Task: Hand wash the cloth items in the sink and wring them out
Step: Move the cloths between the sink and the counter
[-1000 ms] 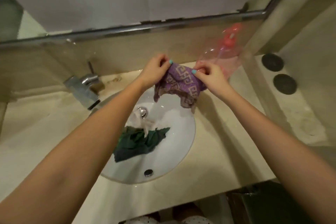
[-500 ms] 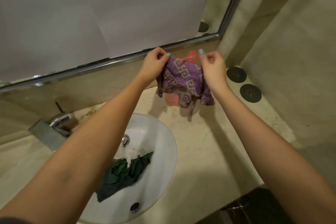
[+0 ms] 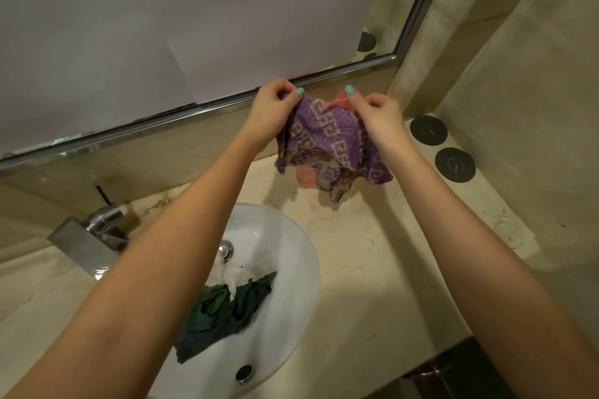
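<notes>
**Above the counter, upper centre: purple cloth [image 3: 327, 139] held up by both hands**

At the left edge of the frame, a square metal faucet [image 3: 94, 236] stands on the beige stone counter [image 3: 372, 269], its spout reaching towards the white round sink [image 3: 298, 256]. In the basin, lower centre, lies a crumpled dark green cloth [image 3: 223, 311] with a small white cloth or patch of suds [image 3: 233, 278] at its upper edge, just below the metal drain plug [image 3: 226, 249].

Above, the wall mirror [image 3: 418, 3] is mostly covered by white sheets of paper [image 3: 146, 26].

Right of the basin and higher in the frame, the left hand [image 3: 272, 113] has its fingers curled and pinches the upper left edge of the purple cloth between thumb and fingers. The cloth, purple with a pale key pattern, hangs bunched in the air over the counter, clear of the sink, with its ragged lower edge dangling free. Behind it shows a pink translucent object [image 3: 338, 104], mostly hidden.

The right hand [image 3: 379, 120] pinches the cloth's upper right edge the same way, fingers curled in.

Further right, two dark round discs [image 3: 428, 130] lie side by side on the counter near the beige side wall.
</notes>
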